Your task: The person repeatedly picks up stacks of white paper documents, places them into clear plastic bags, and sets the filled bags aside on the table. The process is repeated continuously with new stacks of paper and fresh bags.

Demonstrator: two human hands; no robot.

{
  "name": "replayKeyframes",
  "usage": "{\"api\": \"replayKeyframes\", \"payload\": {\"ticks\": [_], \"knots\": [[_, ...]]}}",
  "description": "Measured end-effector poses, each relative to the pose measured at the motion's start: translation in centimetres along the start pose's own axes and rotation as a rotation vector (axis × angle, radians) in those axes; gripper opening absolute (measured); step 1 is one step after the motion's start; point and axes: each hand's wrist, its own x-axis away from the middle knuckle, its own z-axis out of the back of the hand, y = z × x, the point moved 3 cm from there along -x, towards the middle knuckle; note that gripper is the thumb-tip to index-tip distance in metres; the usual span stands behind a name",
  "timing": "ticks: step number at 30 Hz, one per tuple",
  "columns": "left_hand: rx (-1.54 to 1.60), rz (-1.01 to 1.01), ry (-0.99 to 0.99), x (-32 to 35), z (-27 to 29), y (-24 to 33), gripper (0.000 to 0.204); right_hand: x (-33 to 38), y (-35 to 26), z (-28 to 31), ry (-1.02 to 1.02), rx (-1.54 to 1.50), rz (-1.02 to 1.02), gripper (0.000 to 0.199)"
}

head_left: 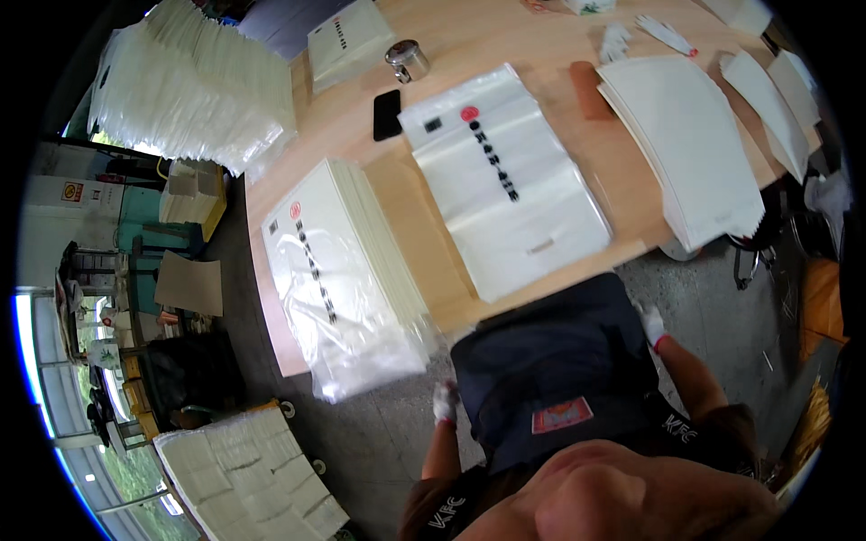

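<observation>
My left hand (445, 402), in a white glove, hangs low at my side, below the table's front edge and near the plastic-wrapped stack. Its fingers are too small and foreshortened to read. On the other side of my dark apron (550, 361), my right hand (650, 325), also gloved, hangs down with its fingers loosely stretched and nothing seen in them. Neither hand touches the goods. In front of me lies a pile of flat white printed bags (519, 203) with a red round mark. To its left stands a taller stack of similar printed pieces (311, 261) under clear plastic.
The wooden table (433, 270) also carries a phone (387, 115), a metal cup (408, 61), a brown block (590, 90), white sheets (686, 144) and loose gloves (666, 35). A tall stack (194, 90) rises far left. A loaded cart (253, 473) stands lower left.
</observation>
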Motion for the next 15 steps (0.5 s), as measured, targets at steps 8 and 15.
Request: {"api": "replayKeyframes", "payload": {"ticks": [8,15], "knots": [[-0.735,-1.359,0.263,13.9,-17.1,23.9,0.022,14.8,-7.2,13.5,0.062,-0.868,0.306,0.025],[-0.97,-1.1,-0.142,9.6,-34.8,31.5,0.026,14.1,-3.4,10.1,0.287,0.119,0.391,0.029]]}}
